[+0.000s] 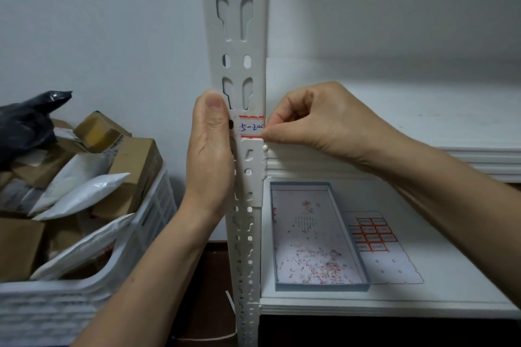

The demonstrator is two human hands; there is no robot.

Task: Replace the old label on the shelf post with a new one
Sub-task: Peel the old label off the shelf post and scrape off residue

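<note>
Label (251, 127) sits mid-frame on the front face of the white shelf post (239, 65), just above the bracket where a shelf joins. It's white with red bands top and bottom and blue handwriting, partly readable as "5-20". Left hand (210, 149) wraps the post's left edge at label height, thumb pointing up along the front, fingers out of sight behind it. Right hand (318, 121) comes in from the right, fingers curled, thumb and forefinger closed tight on the label's right edge at the post corner.

Lower right of frame, on the lower shelf board (451, 276): shallow grey-blue box (321, 287) littered with red-and-white paper scraps, with a sheet of red-bordered labels (375, 236) touching its right side.

Lower left: white crate (56, 315) piled with cardboard parcels, white mailers and a black bag (28, 121).
</note>
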